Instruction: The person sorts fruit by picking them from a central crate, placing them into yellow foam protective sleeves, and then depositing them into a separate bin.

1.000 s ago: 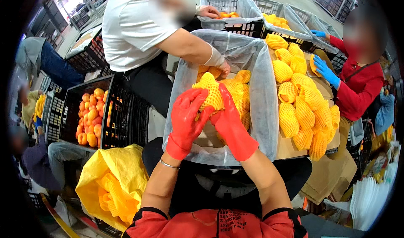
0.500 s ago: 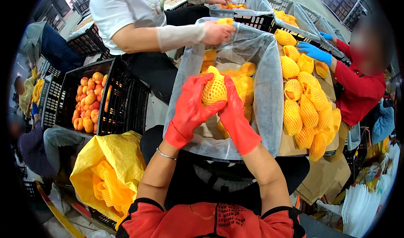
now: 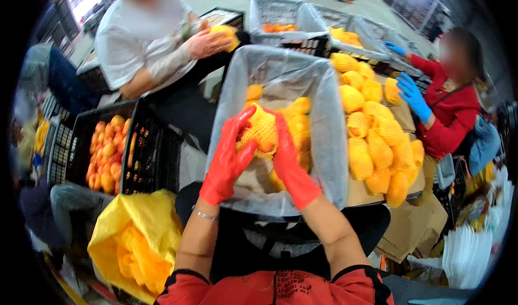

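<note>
In red rubber gloves, my left hand (image 3: pixel 229 156) and my right hand (image 3: pixel 291 162) are wrapped round a fruit in a yellow foam net sleeve (image 3: pixel 260 127), one from each side. They hold it over a black crate lined with a pale plastic sheet (image 3: pixel 329 111). Inside that crate, several netted fruits (image 3: pixel 299 124) rest along the right side and at the back, with bare cardboard (image 3: pixel 251 173) showing at the bottom below my hands.
Netted fruits (image 3: pixel 367 148) are heaped on cardboard to the right, beside a blue-gloved co-worker (image 3: pixel 448 105). A white-shirted co-worker (image 3: pixel 135 51) holds a netted fruit at upper left. A peach crate (image 3: pixel 110 154) and yellow sack (image 3: pixel 113 229) stand left. Lined crates (image 3: pixel 280 16) line the back.
My hands stay on the netted fruit, shifting slightly. The white-shirted co-worker has lifted a netted fruit out of the crate and drawn it back toward their body.
</note>
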`<state>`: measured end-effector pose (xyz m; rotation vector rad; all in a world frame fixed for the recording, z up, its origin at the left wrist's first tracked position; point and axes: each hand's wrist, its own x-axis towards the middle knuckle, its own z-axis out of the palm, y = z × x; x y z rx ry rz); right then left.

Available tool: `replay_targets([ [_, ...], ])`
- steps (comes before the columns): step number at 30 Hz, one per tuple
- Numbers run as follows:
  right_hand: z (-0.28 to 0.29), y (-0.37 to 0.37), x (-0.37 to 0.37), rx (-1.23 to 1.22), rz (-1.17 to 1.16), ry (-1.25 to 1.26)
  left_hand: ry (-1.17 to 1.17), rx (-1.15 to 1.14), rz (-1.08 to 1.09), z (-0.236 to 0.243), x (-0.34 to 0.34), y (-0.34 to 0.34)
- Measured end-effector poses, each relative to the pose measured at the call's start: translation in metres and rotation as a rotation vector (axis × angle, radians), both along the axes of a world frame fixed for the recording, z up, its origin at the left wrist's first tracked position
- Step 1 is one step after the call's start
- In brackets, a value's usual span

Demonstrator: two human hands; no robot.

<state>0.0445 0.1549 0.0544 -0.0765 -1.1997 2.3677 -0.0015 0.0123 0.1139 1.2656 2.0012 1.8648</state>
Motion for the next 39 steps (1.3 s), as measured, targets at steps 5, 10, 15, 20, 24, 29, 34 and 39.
replay_targets([
  [5, 0.006, 0.007, 0.001, 0.791, -0.363, 0.046, 0.285, -0.052, 0.09, -0.028, 0.011, 0.02],
  [10, 0.034, -0.009, 0.005, 0.38, -0.379, 0.061, -0.207, 0.349, 0.023, -0.011, 0.01, 0.003],
  [15, 0.035, -0.014, 0.014, -0.507, 0.338, -0.09, -0.374, 0.33, 0.0, 0.012, 0.017, 0.003],
  [20, 0.018, -0.003, 0.005, -0.671, 0.483, 0.034, 0.572, 0.049, 0.509, -0.011, 0.003, 0.002],
  [24, 0.016, -0.008, 0.005, -0.438, 0.432, -0.062, 0.528, -0.105, 0.547, -0.01, 0.005, -0.009],
  [29, 0.023, -0.014, 0.006, -0.56, 0.406, -0.228, -0.196, 0.163, 0.259, -0.045, -0.021, -0.018],
  [34, 0.028, -0.008, 0.007, -0.526, 0.407, -0.298, -0.538, 0.216, 0.098, -0.032, -0.019, -0.019],
  [39, 0.013, -0.007, 0.002, -0.511, 0.432, -0.269, -0.371, -0.001, 0.247, -0.015, -0.013, -0.026],
])
